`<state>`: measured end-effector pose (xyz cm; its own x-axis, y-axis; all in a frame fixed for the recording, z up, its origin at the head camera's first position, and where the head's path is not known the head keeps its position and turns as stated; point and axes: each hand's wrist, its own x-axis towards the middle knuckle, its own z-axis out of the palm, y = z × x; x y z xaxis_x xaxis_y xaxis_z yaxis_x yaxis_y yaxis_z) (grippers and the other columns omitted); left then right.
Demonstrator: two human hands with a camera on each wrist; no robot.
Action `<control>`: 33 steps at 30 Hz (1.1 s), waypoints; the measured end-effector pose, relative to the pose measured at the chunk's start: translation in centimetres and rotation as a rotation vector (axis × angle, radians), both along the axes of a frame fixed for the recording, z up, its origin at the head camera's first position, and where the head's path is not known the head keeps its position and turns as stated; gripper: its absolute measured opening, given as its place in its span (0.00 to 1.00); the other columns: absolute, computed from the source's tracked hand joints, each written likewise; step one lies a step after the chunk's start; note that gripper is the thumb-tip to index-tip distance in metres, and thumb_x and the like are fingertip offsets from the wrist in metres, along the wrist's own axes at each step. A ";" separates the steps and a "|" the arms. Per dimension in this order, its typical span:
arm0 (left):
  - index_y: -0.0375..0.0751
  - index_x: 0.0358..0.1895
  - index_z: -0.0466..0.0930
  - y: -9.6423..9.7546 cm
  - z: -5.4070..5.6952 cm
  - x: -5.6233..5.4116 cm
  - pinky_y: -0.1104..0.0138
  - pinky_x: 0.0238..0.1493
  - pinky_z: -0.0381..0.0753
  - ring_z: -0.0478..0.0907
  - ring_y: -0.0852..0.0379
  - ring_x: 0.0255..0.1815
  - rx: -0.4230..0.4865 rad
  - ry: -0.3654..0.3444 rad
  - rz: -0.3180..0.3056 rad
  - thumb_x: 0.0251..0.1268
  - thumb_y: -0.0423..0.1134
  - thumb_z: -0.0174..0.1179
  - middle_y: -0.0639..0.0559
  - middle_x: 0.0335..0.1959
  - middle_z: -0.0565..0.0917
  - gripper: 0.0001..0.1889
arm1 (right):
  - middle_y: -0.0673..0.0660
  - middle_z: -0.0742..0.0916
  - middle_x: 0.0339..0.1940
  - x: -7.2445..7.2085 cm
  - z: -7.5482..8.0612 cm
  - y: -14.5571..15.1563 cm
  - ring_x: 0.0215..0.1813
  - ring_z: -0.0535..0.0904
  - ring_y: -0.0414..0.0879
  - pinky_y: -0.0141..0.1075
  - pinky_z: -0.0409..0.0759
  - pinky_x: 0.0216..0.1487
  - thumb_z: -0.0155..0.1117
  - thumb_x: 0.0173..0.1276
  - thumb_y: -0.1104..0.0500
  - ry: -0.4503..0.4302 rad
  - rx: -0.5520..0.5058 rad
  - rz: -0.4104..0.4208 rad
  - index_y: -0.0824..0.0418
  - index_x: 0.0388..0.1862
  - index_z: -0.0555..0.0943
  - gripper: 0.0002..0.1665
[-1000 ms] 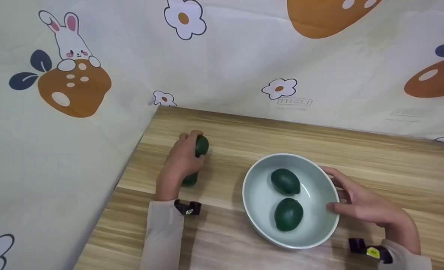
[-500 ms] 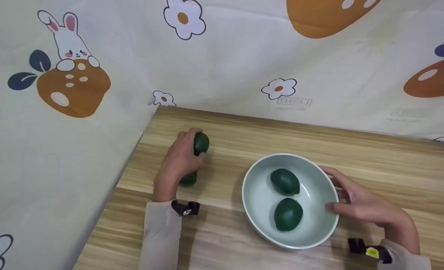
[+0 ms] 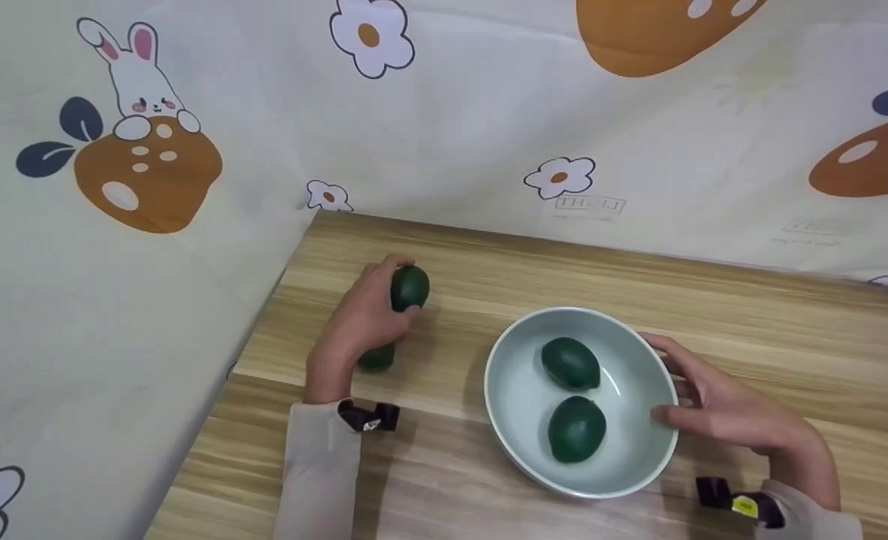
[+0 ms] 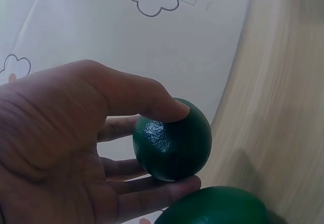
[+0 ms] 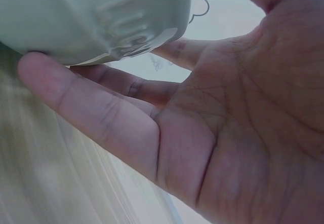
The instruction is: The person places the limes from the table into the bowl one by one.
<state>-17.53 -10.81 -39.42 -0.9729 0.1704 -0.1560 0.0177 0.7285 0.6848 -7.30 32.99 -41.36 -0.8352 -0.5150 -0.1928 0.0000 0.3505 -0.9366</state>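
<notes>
My left hand pinches a dark green lime between thumb and fingers, at the left of the table. In the left wrist view the thumb lies over the glossy lime, with fingers behind and below it. A second lime lies on the table beneath the hand, partly hidden by it. The pale green bowl holds two more limes, one behind the other. My right hand grips the bowl's right side, thumb over the rim. In the right wrist view its fingers reach under the bowl wall.
The wooden table runs back to a printed cloth with flowers and a rabbit. Another stretch of cloth borders the table's left edge. A dark band with a small mount sits at each wrist.
My left hand and its lime have shifted slightly, with more of the lime showing beyond the fingers. My right hand, the bowl and the limes in it have stayed in place.
</notes>
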 end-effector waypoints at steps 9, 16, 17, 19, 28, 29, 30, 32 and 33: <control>0.54 0.79 0.66 0.2 0.3 0.1 0.36 0.71 0.73 0.72 0.38 0.74 0.037 -0.033 -0.021 0.69 0.40 0.69 0.42 0.77 0.70 0.37 | 0.75 0.70 0.75 0.0 0.1 0.0 0.64 0.82 0.38 0.41 0.90 0.52 0.67 0.72 0.66 0.002 0.012 0.004 0.54 0.86 0.53 0.50; 0.53 0.78 0.66 0.2 0.4 0.0 0.37 0.73 0.72 0.71 0.37 0.75 0.085 -0.018 -0.061 0.67 0.40 0.70 0.40 0.77 0.71 0.38 | 0.72 0.70 0.75 0.1 0.0 -0.1 0.65 0.81 0.39 0.40 0.89 0.53 0.67 0.71 0.65 0.005 0.019 -0.001 0.53 0.86 0.54 0.50; 0.53 0.78 0.66 0.2 0.4 0.0 0.37 0.73 0.72 0.72 0.37 0.75 0.091 -0.017 -0.066 0.66 0.40 0.70 0.40 0.77 0.71 0.38 | 0.72 0.70 0.75 0.1 0.0 -0.1 0.65 0.81 0.39 0.39 0.89 0.53 0.67 0.71 0.65 0.009 0.017 -0.001 0.53 0.86 0.55 0.50; 0.52 0.79 0.66 0.2 0.4 0.0 0.37 0.72 0.72 0.72 0.37 0.74 0.104 -0.015 -0.075 0.66 0.40 0.70 0.39 0.77 0.71 0.38 | 0.72 0.71 0.74 0.1 -0.1 -0.1 0.65 0.81 0.39 0.39 0.89 0.53 0.68 0.71 0.66 0.017 0.008 0.000 0.54 0.86 0.55 0.50; 0.51 0.78 0.66 0.2 0.6 0.1 0.37 0.72 0.73 0.72 0.36 0.76 0.146 -0.023 -0.092 0.65 0.39 0.70 0.39 0.78 0.71 0.38 | 0.73 0.71 0.75 0.1 -0.1 -0.1 0.65 0.80 0.37 0.39 0.89 0.53 0.68 0.72 0.66 0.020 0.008 -0.001 0.54 0.86 0.54 0.50; 0.51 0.78 0.66 0.2 0.6 0.1 0.37 0.72 0.73 0.72 0.36 0.76 0.150 -0.022 -0.094 0.65 0.39 0.70 0.39 0.78 0.70 0.38 | 0.72 0.71 0.75 0.1 0.0 0.0 0.65 0.80 0.38 0.39 0.89 0.53 0.68 0.71 0.66 0.017 0.010 -0.003 0.54 0.86 0.54 0.50; 0.51 0.78 0.67 0.2 0.6 0.0 0.37 0.72 0.73 0.72 0.35 0.76 0.154 -0.022 -0.096 0.65 0.39 0.70 0.39 0.78 0.70 0.38 | 0.72 0.71 0.75 0.1 0.0 0.0 0.65 0.80 0.38 0.39 0.88 0.54 0.68 0.71 0.66 0.013 0.011 -0.006 0.53 0.86 0.55 0.50; 0.52 0.78 0.67 0.2 0.6 0.0 0.37 0.72 0.73 0.72 0.36 0.76 0.165 -0.025 -0.099 0.65 0.39 0.70 0.39 0.78 0.70 0.38 | 0.71 0.70 0.75 0.0 -0.1 0.0 0.65 0.80 0.38 0.39 0.88 0.54 0.68 0.71 0.66 0.009 0.006 -0.006 0.54 0.86 0.54 0.50; 0.52 0.78 0.67 0.2 0.6 0.0 0.37 0.72 0.73 0.72 0.36 0.76 0.172 -0.030 -0.098 0.65 0.39 0.70 0.40 0.78 0.70 0.38 | 0.72 0.70 0.75 0.0 -0.1 0.0 0.65 0.80 0.39 0.39 0.88 0.54 0.67 0.71 0.66 0.008 0.002 -0.004 0.54 0.86 0.54 0.50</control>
<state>-17.49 -10.60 -38.82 -0.9457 0.2910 -0.1448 0.0611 0.5968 0.8001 -7.27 32.98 -41.48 -0.8386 -0.5116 -0.1871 -0.0062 0.3523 -0.9358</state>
